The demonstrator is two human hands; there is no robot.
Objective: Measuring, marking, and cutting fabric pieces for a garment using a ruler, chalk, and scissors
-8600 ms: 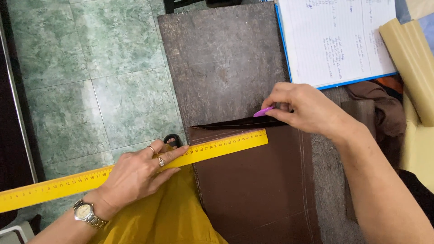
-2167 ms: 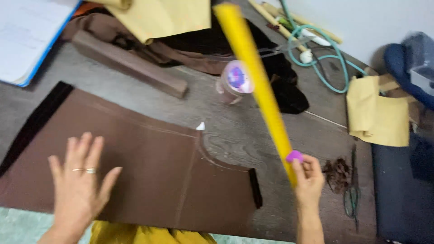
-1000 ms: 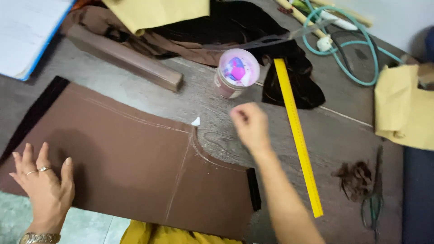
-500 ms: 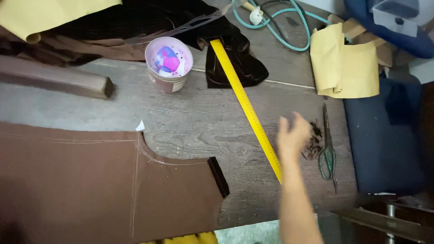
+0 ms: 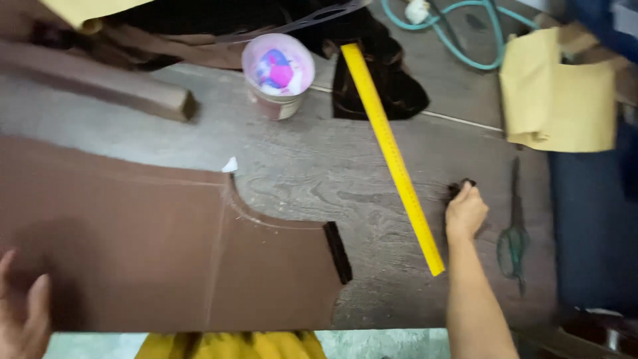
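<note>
Small dark object (image 5: 463,187), blurred, kind not clear: right at the tips of the right hand (image 5: 466,214), on the grey wooden table (image 5: 312,179). Fingers bunched together over it, touching it at the top; whether pinched on it or merely resting against it, impossible to tell. Just left of those fingers, near but not touching, a long yellow ruler (image 5: 393,156), lying diagonally, its far end up by a black cloth (image 5: 399,96), its near end down beside the forearm. Right of the fingers, close by, green-handled scissors (image 5: 514,233), flat on the table. Further up and to the right, a folded piece of tan paper (image 5: 558,93); above it and leftward, a teal hose (image 5: 458,40).

Left hand (image 5: 23,312) at the lower left edge, only partly in view, fingers spread and flat on a large brown fabric piece (image 5: 153,252). Curved cut-out in that fabric on the side toward the right hand, a dark strip (image 5: 337,251) at its edge, a small white chip (image 5: 230,165) at its upper corner. Well above, away from both hands, a round tub (image 5: 278,74) with pink and purple contents, and a wooden block (image 5: 113,93) left of it. Yellow cloth (image 5: 226,346) at the bottom edge, below the fabric.
</note>
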